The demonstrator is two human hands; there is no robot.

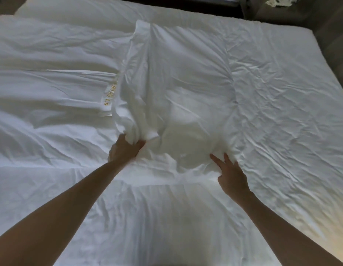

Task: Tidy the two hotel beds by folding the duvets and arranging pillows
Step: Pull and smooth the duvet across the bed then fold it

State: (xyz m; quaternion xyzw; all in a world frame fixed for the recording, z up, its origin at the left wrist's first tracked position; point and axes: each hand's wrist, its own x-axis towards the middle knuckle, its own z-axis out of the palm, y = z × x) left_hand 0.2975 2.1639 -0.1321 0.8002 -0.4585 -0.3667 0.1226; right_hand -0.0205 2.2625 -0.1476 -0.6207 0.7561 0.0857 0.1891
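Head cam, left to right: the rumpled duvet (51, 77) covers the left side. Your left hand (126, 150) grips bunched case fabric of the pillow (186, 89), which lies mid-bed. Your right hand (231, 173) touches its near corner with straight fingers, gripping nothing. Risk imo: tug that loose fabric alone and the case could slide off the filling.

A single line of gold embroidered lettering (109, 93) was found on a narrow white hem (107, 111) lying between the pillow (186, 83) and the duvet (42, 77). It was seen sideways and blurred, so no word could be made out; only the last two characters could perhaps be taken as "LS".
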